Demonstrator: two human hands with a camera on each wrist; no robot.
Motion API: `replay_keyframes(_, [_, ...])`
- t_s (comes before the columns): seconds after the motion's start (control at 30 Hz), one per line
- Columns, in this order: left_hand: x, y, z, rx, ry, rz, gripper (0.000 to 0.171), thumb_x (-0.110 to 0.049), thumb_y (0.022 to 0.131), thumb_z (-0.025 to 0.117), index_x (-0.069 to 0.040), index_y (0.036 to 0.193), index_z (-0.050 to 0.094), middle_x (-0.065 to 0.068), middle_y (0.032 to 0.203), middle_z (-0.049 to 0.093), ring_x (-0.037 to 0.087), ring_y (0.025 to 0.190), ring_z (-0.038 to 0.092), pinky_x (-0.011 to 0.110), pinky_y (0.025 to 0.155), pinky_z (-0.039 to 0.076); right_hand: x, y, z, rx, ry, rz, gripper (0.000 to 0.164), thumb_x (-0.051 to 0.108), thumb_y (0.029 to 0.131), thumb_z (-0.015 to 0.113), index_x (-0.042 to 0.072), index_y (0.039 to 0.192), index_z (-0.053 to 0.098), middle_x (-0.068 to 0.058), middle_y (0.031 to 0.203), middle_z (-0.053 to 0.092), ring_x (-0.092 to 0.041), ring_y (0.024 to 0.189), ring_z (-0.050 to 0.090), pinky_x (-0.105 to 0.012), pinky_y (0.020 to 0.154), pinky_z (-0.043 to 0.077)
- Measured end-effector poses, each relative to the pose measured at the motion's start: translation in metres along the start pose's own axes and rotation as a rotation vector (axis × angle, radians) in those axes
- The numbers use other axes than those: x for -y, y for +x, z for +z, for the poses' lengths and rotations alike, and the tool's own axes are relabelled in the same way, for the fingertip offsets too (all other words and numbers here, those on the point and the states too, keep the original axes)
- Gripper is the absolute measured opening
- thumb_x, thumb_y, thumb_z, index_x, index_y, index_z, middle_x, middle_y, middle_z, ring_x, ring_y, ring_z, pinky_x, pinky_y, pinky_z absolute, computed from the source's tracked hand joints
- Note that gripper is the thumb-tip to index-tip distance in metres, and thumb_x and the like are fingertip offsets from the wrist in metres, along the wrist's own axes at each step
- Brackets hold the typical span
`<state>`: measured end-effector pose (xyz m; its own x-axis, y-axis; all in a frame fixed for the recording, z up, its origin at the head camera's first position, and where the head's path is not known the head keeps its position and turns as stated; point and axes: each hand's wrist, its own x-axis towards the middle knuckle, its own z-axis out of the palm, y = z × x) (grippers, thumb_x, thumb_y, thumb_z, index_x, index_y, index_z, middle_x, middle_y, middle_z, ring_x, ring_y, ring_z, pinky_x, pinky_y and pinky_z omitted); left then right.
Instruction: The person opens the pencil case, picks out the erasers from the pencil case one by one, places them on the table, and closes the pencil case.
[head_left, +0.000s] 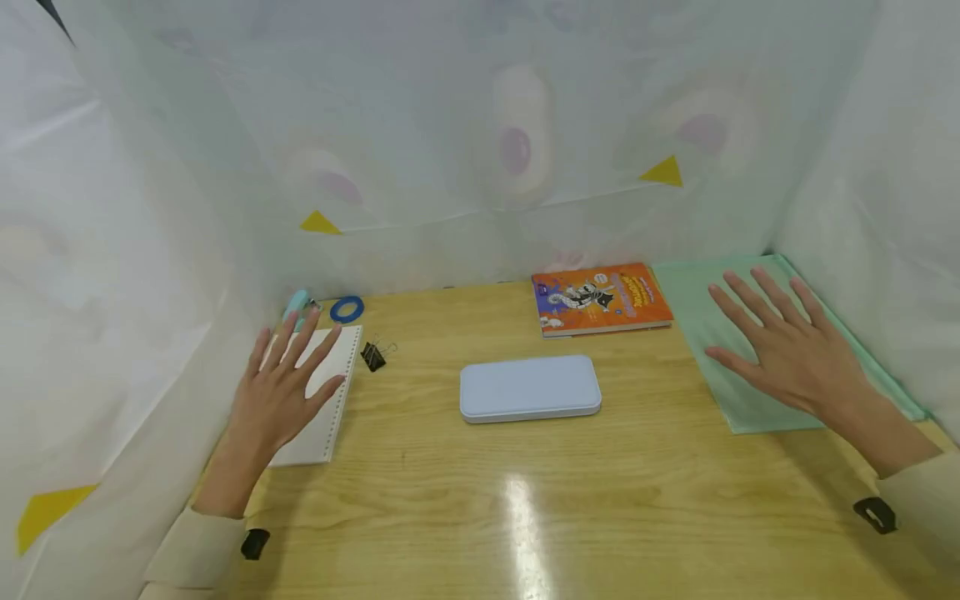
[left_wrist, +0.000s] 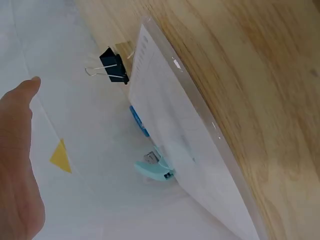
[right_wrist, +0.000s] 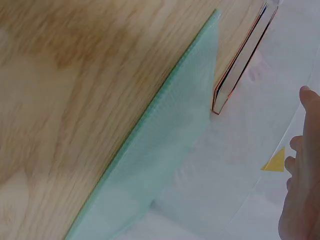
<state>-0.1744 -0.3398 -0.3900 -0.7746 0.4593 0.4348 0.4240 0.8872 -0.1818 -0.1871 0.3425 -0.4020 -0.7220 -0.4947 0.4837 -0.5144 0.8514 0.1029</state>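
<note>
Fingers spread, my left hand (head_left: 277, 400) is held above a white spiral notebook (head_left: 322, 421) and grips nothing. My right hand (head_left: 798, 358), also with its fingers spread, is over a pale green mesh pouch (head_left: 723, 350) at the right. In the left wrist view the notebook (left_wrist: 175, 125) lies below the hand (left_wrist: 17, 160), with a gap between them. The right wrist view has the green pouch (right_wrist: 165, 140) flat on the table, apart from the hand (right_wrist: 302, 175). Between the hands lies a light blue case (head_left: 529, 388).
An orange book (head_left: 600, 300) lies at the back, next to the pouch. Beyond the notebook are a blue tape roll (head_left: 347, 309) and a mint stapler (head_left: 297, 305); a black binder clip (head_left: 372, 357) sits at its right. White sheeting (head_left: 420, 167) encloses the wooden table (head_left: 420, 500).
</note>
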Motion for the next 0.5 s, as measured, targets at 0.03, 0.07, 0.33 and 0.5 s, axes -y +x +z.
replay_keyframes(0.03, [-0.002, -0.001, -0.001, 0.022, -0.009, -0.014, 0.073, -0.067, 0.106, 0.030, -0.024, 0.165, 0.029, 0.005, 0.175, 0.011, 0.027, 0.161, 0.004, 0.053, 0.128, 0.001, 0.002, -0.002, 0.000, 0.057, 0.033, 0.038, 0.083, 0.070, 0.103, 0.037, 0.019, 0.167, 0.022, -0.005, 0.174, 0.014, -0.030, 0.161, 0.004, -0.055, 0.127, 0.000])
replay_keyframes(0.07, [-0.005, 0.000, -0.001, 0.044, -0.030, -0.026, 0.072, -0.065, 0.106, 0.034, -0.025, 0.166, 0.027, 0.006, 0.175, 0.012, 0.026, 0.161, 0.003, 0.053, 0.128, 0.000, 0.005, -0.002, 0.000, 0.097, 0.077, 0.069, 0.082, 0.065, 0.104, 0.043, 0.018, 0.167, 0.021, -0.008, 0.174, 0.016, -0.031, 0.160, 0.005, -0.055, 0.127, -0.001])
replay_keyframes(0.33, [-0.048, 0.019, 0.004, 0.198, -0.430, -0.025, 0.067, -0.039, 0.107, 0.058, -0.015, 0.164, 0.032, 0.011, 0.172, 0.020, 0.035, 0.159, 0.012, 0.062, 0.124, 0.014, 0.065, 0.021, 0.008, 0.318, 0.627, 0.241, 0.075, 0.036, 0.105, 0.061, 0.010, 0.165, 0.025, -0.024, 0.166, 0.030, -0.049, 0.152, 0.024, -0.070, 0.119, 0.008])
replay_keyframes(0.5, [-0.081, 0.037, 0.010, 0.325, -0.649, -0.023, 0.068, -0.038, 0.107, 0.058, -0.023, 0.166, 0.027, 0.006, 0.172, 0.020, 0.035, 0.159, 0.015, 0.066, 0.120, 0.021, 0.101, 0.044, 0.029, 0.392, 0.867, 0.220, 0.070, 0.034, 0.107, 0.059, 0.012, 0.165, 0.027, -0.019, 0.168, 0.028, -0.048, 0.153, 0.023, -0.074, 0.115, 0.019])
